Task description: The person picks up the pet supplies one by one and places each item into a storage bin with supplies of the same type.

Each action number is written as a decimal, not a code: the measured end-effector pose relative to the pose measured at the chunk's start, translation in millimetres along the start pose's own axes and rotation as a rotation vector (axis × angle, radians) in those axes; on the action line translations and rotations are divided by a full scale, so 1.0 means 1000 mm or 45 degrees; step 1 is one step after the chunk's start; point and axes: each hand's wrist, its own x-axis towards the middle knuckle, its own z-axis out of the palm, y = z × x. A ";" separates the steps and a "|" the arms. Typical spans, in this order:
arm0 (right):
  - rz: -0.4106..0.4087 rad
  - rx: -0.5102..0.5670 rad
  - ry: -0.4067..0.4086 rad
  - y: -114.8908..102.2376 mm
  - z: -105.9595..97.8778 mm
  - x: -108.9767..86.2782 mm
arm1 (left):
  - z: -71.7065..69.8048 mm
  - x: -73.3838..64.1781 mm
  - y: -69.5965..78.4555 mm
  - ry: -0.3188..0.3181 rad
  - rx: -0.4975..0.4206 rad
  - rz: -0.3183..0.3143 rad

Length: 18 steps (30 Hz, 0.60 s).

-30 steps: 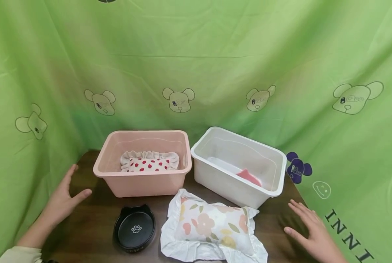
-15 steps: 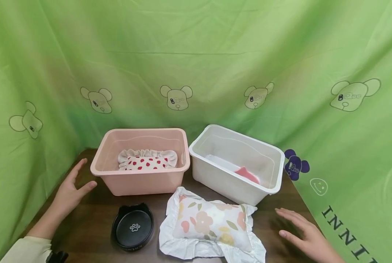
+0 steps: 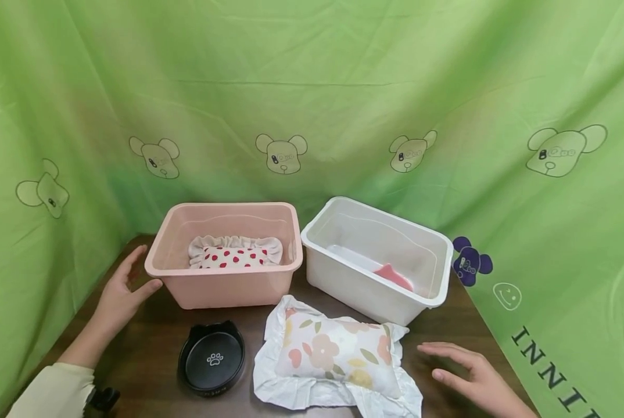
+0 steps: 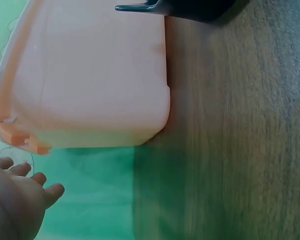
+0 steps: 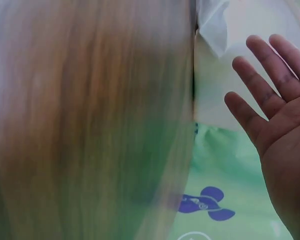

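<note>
Along the tabletop's [image 3: 150, 368] rear edge, we find a strawberry pillow [image 3: 233, 257] inside the pink tub [image 3: 228, 290] and a pink item [image 3: 394, 278] inside the white tub [image 3: 354, 291]; the floral pillow [image 3: 333, 354] and black bowl [image 3: 212, 376], frontward, seem left to do. The left hand [image 3: 118, 302] (contact with the pink tub unclear) and right hand [image 3: 474, 377] grip nothing, fingers apart.

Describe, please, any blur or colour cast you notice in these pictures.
Head view: the rectangular pink plastic tub looks sharp; left wrist view: a green cast, apparently reflected from the green printed cloth, tints the brown wood-grain tabletop; right wrist view: streaky blur smears that tabletop, while the bare right hand looks clearer.
</note>
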 end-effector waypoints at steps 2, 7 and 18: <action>-0.012 0.035 -0.017 -0.001 0.003 0.002 | 0.002 0.001 0.000 0.002 -0.013 0.013; -0.023 0.060 -0.078 -0.004 0.012 0.006 | 0.007 0.004 0.001 0.025 -0.054 0.055; 0.004 0.134 -0.223 -0.008 0.023 0.013 | 0.013 0.009 0.003 0.028 -0.041 0.019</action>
